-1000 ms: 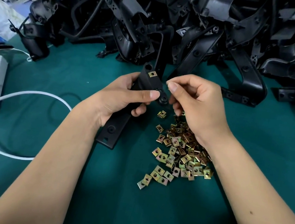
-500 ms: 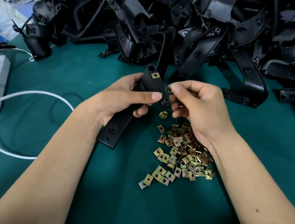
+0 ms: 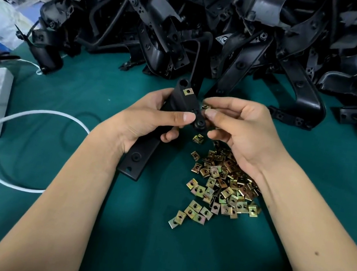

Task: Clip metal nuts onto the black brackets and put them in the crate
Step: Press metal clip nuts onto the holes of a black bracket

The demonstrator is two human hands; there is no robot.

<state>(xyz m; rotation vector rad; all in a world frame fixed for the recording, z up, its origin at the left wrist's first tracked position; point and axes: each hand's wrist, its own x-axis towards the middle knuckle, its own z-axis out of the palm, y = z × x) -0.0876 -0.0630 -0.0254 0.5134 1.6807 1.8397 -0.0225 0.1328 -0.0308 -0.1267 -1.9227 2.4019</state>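
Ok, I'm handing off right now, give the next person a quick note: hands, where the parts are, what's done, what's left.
Left hand grips the black bracket upright over the green mat.
Right hand pinches a nut at the bracket's side edge; it is not clearly seated.
One clipped nut already sits near the bracket's top end.
Loose nuts lie under the right wrist; the bracket pile is behind.
Left: seat this nut, then crate the bracket. No crate is in view.
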